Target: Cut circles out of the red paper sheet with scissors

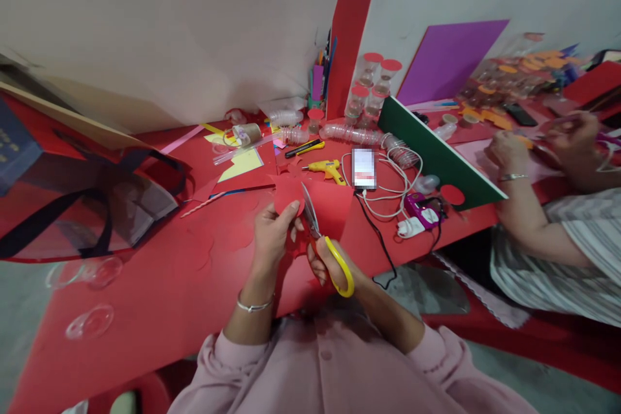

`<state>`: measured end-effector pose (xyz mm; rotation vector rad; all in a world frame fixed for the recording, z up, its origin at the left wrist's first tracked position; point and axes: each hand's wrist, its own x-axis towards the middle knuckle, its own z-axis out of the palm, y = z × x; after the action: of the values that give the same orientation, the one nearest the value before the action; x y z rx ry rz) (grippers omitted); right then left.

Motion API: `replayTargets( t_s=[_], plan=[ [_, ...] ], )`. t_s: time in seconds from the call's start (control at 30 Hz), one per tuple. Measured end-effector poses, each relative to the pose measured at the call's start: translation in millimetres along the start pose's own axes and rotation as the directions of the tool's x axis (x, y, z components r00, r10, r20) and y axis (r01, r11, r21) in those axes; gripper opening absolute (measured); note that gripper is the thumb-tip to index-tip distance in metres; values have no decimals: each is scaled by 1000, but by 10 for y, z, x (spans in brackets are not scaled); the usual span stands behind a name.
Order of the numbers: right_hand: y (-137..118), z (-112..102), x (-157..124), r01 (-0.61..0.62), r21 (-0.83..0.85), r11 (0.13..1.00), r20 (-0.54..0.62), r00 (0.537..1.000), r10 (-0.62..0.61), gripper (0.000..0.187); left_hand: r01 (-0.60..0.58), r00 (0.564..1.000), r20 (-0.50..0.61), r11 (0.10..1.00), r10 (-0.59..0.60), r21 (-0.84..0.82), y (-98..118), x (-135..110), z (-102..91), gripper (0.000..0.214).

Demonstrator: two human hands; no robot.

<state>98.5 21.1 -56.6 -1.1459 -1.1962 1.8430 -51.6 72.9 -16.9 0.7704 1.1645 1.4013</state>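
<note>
Nearest, over the near edge of the red tabletop (145, 336): one left hand (274, 233), closed in a pinch on one red paper piece (290, 196), held just above the tabletop at centre. On that wrist, one silver bangle (255, 305). Just beside, one right hand (326, 263), clenched through the yellow loops of one pair of scissors (338, 259), blades against the paper's right edge.

To the near left, clear plastic lids (99, 272) lying flat, two made out for certain. Beyond these, one red bag (72, 207) with black straps.

Past the paper: one yellow glue gun (327, 169), one phone (363, 168), one tangle of white cable (395, 184), one purple device (421, 206) and one red paper disc (452, 195). Slightly further, one black-and-yellow cutter (305, 149).

At right, one green board (436, 155), tilted. Behind it, two hands of a co-worker (507, 152), contents too blurred to tell.

Farthest: four clear jars (373, 87) with red lids, standing close together, and one purple sheet (449, 58) leaning against the wall.
</note>
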Motion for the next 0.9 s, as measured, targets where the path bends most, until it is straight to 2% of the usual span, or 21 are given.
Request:
replayTargets(
  t_s=[0.37, 0.6, 0.9],
  plan=[
    [-90, -37, -24, 12, -67, 998, 23, 1000, -10, 77, 15, 1000, -16, 1000, -15, -13, 51, -14, 21, 35],
    [-114, -69, -45, 12, -75, 997, 15, 1000, -11, 77, 7, 1000, 10, 996, -7, -88, 58, -5, 29, 35],
    [-28, -73, -51, 21, -53, 998, 19, 1000, -20, 76, 3, 1000, -4, 996, -3, -90, 62, 43, 45, 46]
  ],
)
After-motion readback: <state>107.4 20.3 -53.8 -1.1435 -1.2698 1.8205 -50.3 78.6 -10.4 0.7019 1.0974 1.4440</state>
